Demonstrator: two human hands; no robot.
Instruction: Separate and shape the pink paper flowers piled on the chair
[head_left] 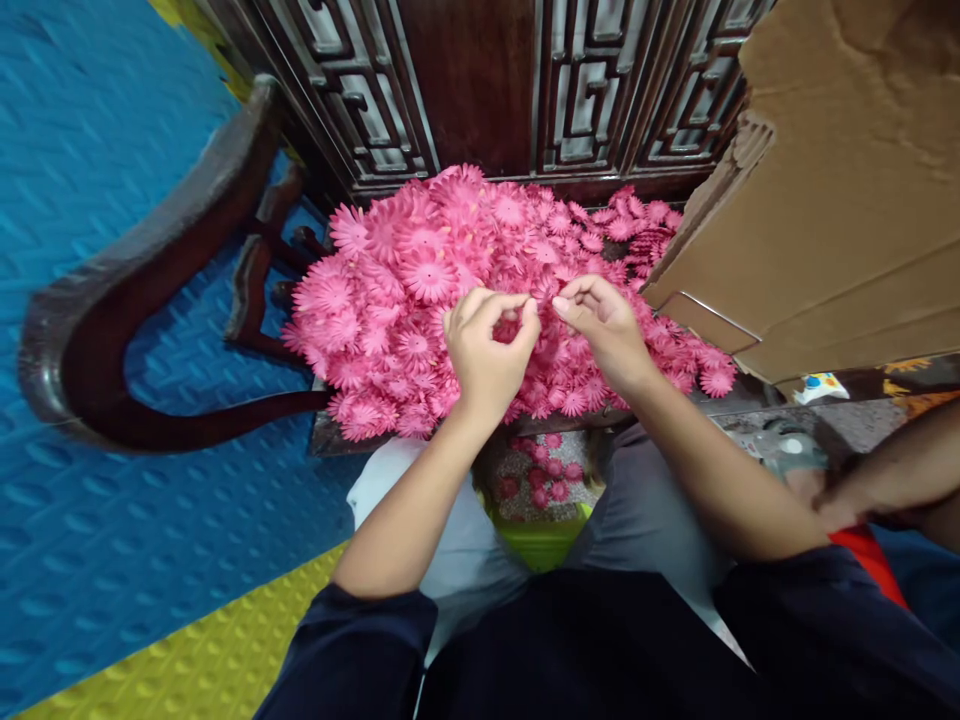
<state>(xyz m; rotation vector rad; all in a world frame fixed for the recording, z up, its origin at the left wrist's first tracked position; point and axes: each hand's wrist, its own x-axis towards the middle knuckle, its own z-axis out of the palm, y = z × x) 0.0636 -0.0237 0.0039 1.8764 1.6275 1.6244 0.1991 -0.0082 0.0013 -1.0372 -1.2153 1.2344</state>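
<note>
A big heap of pink artificial flower heads (431,275) covers the dark wooden seat before me. My left hand (484,350) hovers over the heap's middle, thumb and forefinger pinched together in a ring. Close beside it, a small gap apart, my right hand (606,328) also pinches with thumb and fingertips. Anything held between either set of fingertips is too small to make out against the pink petals. Both hands are above the flowers, and the forearms hide part of the heap's near edge.
A curved wooden armrest (142,260) stands at the left, a carved wooden backrest (476,80) behind. Cardboard (847,200) leans at the right. Several pink flowers (551,470) lie on the floor between my knees. Another person's arm (892,465) shows at the far right.
</note>
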